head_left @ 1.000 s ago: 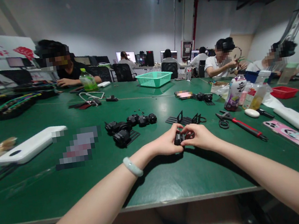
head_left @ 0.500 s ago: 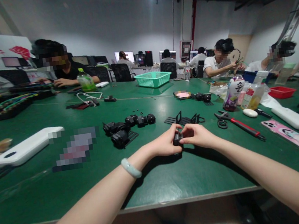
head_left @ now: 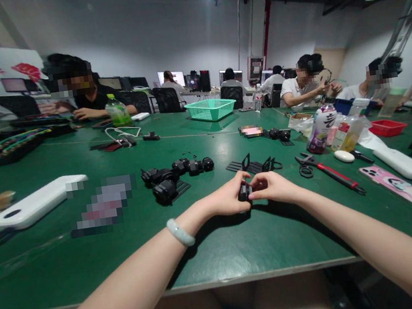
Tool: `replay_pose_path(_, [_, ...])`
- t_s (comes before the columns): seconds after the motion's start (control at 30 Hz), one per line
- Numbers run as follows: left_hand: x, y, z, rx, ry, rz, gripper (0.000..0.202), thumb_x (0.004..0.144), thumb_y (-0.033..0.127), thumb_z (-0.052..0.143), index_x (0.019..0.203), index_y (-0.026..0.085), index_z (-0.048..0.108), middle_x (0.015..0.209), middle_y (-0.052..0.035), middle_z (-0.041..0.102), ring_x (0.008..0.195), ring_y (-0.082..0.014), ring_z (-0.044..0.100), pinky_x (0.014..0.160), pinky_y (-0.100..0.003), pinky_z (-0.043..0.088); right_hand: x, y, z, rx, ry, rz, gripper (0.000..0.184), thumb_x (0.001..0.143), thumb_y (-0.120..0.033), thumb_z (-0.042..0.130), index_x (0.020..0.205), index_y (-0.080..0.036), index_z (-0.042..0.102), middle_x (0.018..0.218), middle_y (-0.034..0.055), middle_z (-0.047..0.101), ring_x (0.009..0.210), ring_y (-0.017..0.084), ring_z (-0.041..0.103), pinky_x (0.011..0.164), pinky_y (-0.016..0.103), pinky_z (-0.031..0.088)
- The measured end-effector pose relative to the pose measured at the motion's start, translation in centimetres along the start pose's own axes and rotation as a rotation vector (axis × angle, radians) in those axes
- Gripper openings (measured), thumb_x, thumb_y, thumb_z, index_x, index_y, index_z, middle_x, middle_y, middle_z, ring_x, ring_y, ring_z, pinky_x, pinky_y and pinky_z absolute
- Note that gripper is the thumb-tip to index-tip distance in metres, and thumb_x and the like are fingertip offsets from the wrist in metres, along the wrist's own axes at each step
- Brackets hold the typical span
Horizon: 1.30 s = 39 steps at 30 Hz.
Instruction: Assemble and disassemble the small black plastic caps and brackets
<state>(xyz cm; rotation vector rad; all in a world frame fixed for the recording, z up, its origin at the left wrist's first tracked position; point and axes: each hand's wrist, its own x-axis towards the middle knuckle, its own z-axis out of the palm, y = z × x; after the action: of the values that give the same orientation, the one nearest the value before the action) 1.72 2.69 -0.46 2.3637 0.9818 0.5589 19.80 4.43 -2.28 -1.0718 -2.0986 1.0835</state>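
Note:
A small black plastic part (head_left: 244, 191) is pinched between both of my hands, just above the green table (head_left: 218, 245). My left hand (head_left: 229, 198) curls round its left side, and a pale bangle sits on that wrist. My right hand (head_left: 273, 187) grips its right side with closed fingers. Beyond my hands lie flat black plastic frames (head_left: 254, 164). To the left of them sits a cluster of assembled black parts (head_left: 172, 175).
Scissors and a red-handled tool (head_left: 326, 168) lie right of my hands, with a pink phone (head_left: 402, 185), white cases (head_left: 402, 162) and bottles (head_left: 321, 129). A white case (head_left: 32, 203) lies at the left. A teal basket (head_left: 210, 109) stands far back. Other people sit around the table.
My hands stay together on the black part, with only small finger shifts. The view has drifted slightly.

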Motion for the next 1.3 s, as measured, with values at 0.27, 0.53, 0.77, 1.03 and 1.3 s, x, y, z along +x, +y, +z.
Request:
replay_pose_path(0.27, [0.0, -0.1, 0.0, 0.004, -0.006, -0.004, 0.060, 0.057, 0.017, 0.053, 0.112, 0.017, 0.029, 0.089, -0.0024, 0.046, 0.076, -0.0157, 0.048, 0.066, -0.026, 0.041, 0.1, -0.1, -0.2, -0.114, -0.022, -0.010, 0.039, 0.065, -0.046, 0.056, 0.080, -0.011, 0.061, 0.067, 0.0017, 0.057, 0.058, 0.010, 0.048, 0.052, 0.020, 0.035])
replay_pose_path(0.53, [0.0, 0.0, 0.0, 0.003, -0.012, -0.004, 0.061, 0.057, 0.017, 0.053, 0.113, 0.016, 0.028, 0.092, -0.0027, 0.045, 0.078, -0.0151, 0.047, 0.069, -0.026, 0.041, 0.0, -0.5, 0.1, -0.296, 0.029, -0.091, 0.034, 0.078, -0.040, 0.041, 0.077, -0.012, 0.060, 0.073, 0.0046, 0.058, 0.066, 0.013, 0.049, 0.060, 0.023, 0.035])
replay_pose_path(0.77, [0.0, 0.0, 0.0, 0.001, -0.010, -0.005, 0.060, 0.058, 0.017, 0.054, 0.112, 0.017, 0.028, 0.095, -0.0031, 0.045, 0.081, -0.0157, 0.047, 0.071, -0.027, 0.041, 0.2, -0.2, 0.3, -0.269, 0.076, -0.081, 0.030, 0.079, -0.039, 0.040, 0.077, -0.014, 0.056, 0.070, 0.0025, 0.056, 0.063, 0.011, 0.048, 0.059, 0.023, 0.036])
replay_pose_path(1.03, [0.0, 0.4, -0.1, -0.011, -0.014, 0.004, 0.058, 0.058, 0.016, 0.052, 0.111, 0.016, 0.029, 0.093, -0.0027, 0.046, 0.077, -0.0148, 0.047, 0.068, -0.026, 0.041, 0.2, -0.1, 0.8, -0.190, 0.188, -0.091, 0.025, 0.077, -0.039, 0.042, 0.075, -0.015, 0.050, 0.064, -0.0010, 0.052, 0.056, 0.009, 0.047, 0.051, 0.020, 0.035])
replay_pose_path(1.3, [-0.1, 0.4, -0.1, -0.008, -0.015, -0.007, 0.058, 0.058, 0.016, 0.052, 0.111, 0.016, 0.029, 0.092, -0.0030, 0.047, 0.077, -0.0154, 0.048, 0.068, -0.027, 0.042, 0.0, -0.4, 0.9, -0.071, 0.153, -0.074, 0.023, 0.077, -0.038, 0.043, 0.078, -0.016, 0.049, 0.066, -0.0001, 0.054, 0.057, 0.010, 0.053, 0.053, 0.021, 0.040])
